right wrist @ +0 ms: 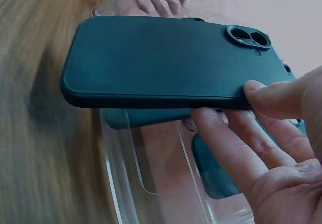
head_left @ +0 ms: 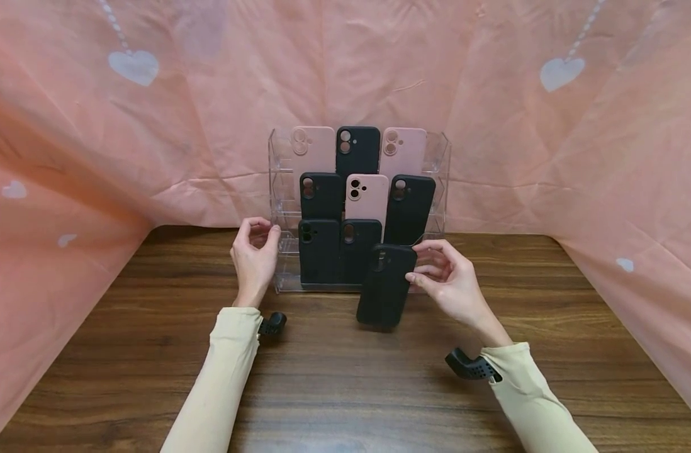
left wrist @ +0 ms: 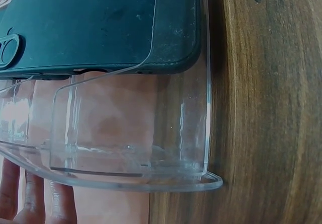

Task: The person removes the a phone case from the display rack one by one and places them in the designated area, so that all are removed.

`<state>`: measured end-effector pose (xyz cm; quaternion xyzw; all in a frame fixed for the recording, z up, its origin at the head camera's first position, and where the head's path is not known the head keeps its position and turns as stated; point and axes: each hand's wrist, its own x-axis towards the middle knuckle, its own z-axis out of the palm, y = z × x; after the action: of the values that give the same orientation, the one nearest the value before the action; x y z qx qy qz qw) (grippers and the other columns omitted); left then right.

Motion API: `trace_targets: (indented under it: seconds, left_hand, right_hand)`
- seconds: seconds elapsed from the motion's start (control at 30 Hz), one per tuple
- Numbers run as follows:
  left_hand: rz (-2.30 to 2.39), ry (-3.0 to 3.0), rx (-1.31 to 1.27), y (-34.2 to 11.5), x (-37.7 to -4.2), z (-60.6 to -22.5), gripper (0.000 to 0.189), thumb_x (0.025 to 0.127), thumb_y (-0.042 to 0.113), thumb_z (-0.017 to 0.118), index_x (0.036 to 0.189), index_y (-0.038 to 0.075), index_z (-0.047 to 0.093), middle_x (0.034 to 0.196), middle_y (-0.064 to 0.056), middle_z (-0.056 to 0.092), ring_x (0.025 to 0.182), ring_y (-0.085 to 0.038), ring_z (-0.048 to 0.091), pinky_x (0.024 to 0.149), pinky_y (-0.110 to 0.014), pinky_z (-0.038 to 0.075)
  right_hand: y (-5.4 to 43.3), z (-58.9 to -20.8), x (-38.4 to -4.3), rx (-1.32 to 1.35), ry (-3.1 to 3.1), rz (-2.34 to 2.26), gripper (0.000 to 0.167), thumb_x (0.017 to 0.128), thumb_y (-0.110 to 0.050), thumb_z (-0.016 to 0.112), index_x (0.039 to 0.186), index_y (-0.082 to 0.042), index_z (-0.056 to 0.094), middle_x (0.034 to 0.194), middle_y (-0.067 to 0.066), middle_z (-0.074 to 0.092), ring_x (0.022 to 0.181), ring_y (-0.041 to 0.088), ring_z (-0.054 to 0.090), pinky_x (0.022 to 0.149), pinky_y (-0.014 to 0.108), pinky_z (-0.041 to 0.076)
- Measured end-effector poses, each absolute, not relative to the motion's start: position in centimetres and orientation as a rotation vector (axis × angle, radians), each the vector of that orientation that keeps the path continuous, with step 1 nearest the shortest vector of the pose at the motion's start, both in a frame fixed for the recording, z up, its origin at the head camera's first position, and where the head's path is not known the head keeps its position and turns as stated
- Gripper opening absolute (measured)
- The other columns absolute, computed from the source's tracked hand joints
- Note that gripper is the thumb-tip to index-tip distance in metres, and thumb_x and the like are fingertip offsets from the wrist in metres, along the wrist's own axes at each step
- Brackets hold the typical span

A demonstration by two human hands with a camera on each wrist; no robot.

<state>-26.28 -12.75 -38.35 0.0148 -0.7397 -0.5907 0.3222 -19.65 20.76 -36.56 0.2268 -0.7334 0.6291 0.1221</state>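
Observation:
My right hand [head_left: 453,286] holds a black phone case [head_left: 386,289] by its upper right edge, thumb on the back face and fingers beneath. The case tilts in front of a clear acrylic display stand [head_left: 289,281], over its lower right part. In the right wrist view the case [right wrist: 151,63] shows its two-lens camera cutout. At the stand's left side is my left hand [head_left: 255,251], fingers loosely bent and fingertips at the clear side panel. The left wrist view shows those fingers [left wrist: 63,204] just outside the panel [left wrist: 126,183].
The tiered stand bears pink cases [head_left: 368,195] and black cases [head_left: 320,251] in rows. Beneath it is a brown wood-grain table [head_left: 334,390]. Pink cloth [head_left: 493,126] with white hearts hangs behind and at both sides. Black wrist mounts [head_left: 469,365] stick out from the sleeves.

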Motion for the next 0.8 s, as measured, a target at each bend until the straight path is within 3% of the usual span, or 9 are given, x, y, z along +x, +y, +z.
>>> trace_targets:
  seconds: [0.27, 0.47, 0.63, 0.8]
  left_hand:
    - [-1.546, -1.937, 0.048, -12.9, -26.4, -38.3, 0.014, 0.093, 0.015, 0.072, 0.102, 0.006, 0.066, 0.1, -0.011, 0.07, 0.088, -0.021, 0.069, 0.077, -0.019, 0.049]
    - [-1.548, -1.953, 0.052, -12.9, -26.3, -38.4, 0.016, 0.094, 0.017, 0.071, 0.104, 0.006, 0.066, 0.101, -0.011, 0.07, 0.089, -0.022, 0.069, 0.08, -0.022, 0.051]
    - [-1.552, -1.955, 0.043, -12.8, -26.4, -38.3, 0.017, 0.094, 0.017, 0.07, 0.104, 0.005, 0.065, 0.101, -0.012, 0.07, 0.09, -0.024, 0.07, 0.083, -0.032, 0.053]
    - [-1.55, -1.965, 0.054, -12.8, -26.4, -38.3, 0.017, 0.094, 0.019, 0.07, 0.104, 0.006, 0.065, 0.102, -0.011, 0.07, 0.09, -0.024, 0.07, 0.078, -0.024, 0.05]
  right_hand:
    - [19.8, -37.3, -18.9, 0.622, -2.331, 1.884, 0.049, 0.082, 0.019, 0.071, 0.125, 0.005, 0.054, 0.101, -0.003, 0.068, 0.083, 0.007, 0.074, 0.067, 0.039, 0.063]
    - [19.1, -37.8, -18.6, 0.614, -2.387, 1.933, 0.049, 0.083, 0.018, 0.07, 0.127, 0.004, 0.053, 0.111, 0.019, 0.067, 0.085, 0.011, 0.074, 0.07, 0.05, 0.062]
    - [18.6, -38.0, -18.5, 0.61, -2.425, 1.863, 0.047, 0.085, 0.016, 0.07, 0.128, 0.002, 0.056, 0.116, 0.029, 0.063, 0.086, 0.011, 0.074, 0.07, 0.048, 0.062]
    - [18.1, -38.6, -18.5, 0.597, -2.466, 1.824, 0.044, 0.087, 0.013, 0.07, 0.128, -0.001, 0.06, 0.116, 0.029, 0.063, 0.087, 0.01, 0.074, 0.069, 0.043, 0.063]
